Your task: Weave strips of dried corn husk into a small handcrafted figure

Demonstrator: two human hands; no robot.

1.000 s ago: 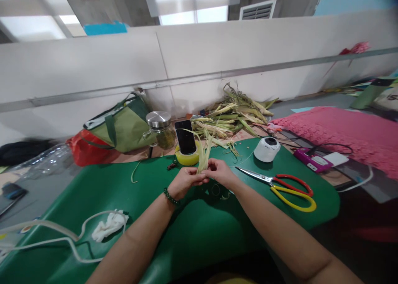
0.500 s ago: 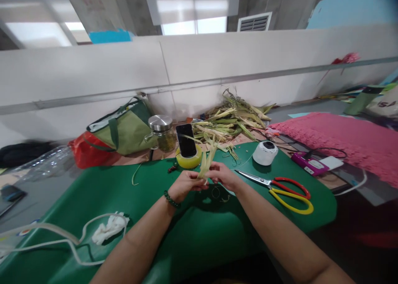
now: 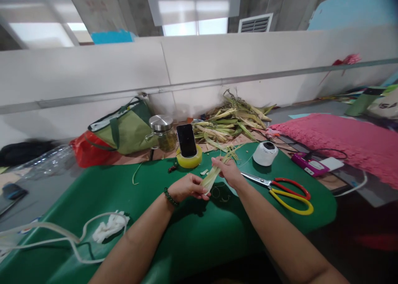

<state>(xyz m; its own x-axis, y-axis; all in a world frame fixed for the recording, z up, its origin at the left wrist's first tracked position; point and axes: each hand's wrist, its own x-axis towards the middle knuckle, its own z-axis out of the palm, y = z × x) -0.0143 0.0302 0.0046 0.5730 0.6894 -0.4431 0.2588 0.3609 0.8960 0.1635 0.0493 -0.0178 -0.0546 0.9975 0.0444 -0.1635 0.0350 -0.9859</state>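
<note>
Over green matting (image 3: 199,234), fingers (image 3: 197,183) hold what seems husk (image 3: 212,176).

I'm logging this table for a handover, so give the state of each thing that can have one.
Leaf strips: held at a slant
Left hand: pinching the strips' lower end
Right hand: closed on their upper part
Scissors: lying flat, blades apparently closed
Phone: leaning back, screen dark
Yellow tape roll: lying flat
Glass mug: lid on
Thread cone: upright
White tissue: crumpled
Green bag: tilted
Leaf pile: heaped loosely
</note>
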